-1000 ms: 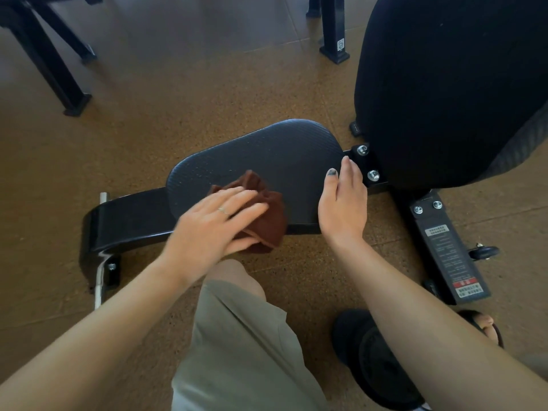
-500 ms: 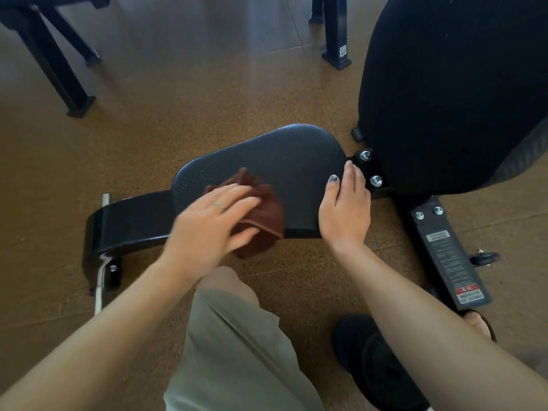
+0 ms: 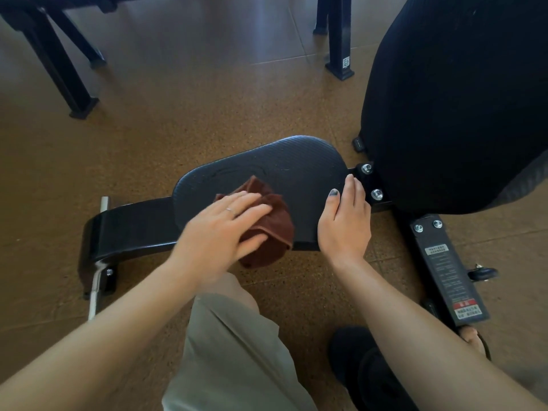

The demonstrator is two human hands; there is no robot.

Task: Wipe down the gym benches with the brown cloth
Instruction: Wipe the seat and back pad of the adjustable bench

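Note:
A black textured bench pad (image 3: 296,167) lies low over the floor on a black metal frame (image 3: 127,229). The crumpled brown cloth (image 3: 272,223) sits on the pad's near edge and hangs partly over it. My left hand (image 3: 219,232) presses flat on the cloth with straight fingers. My right hand (image 3: 344,221) grips the pad's right near edge, thumb on top and fingers curled over the rim next to two bolts (image 3: 376,194).
A large black backrest pad (image 3: 456,99) rises at the right. A frame bar with a warning label (image 3: 450,277) runs toward me on the right. Black equipment legs (image 3: 59,60) stand on the brown floor at the back. My knee and foot are below.
My left hand slid the cloth a little left and up along the pad's near edge. My right hand kept its hold on the pad's edge. The view shifted slightly.

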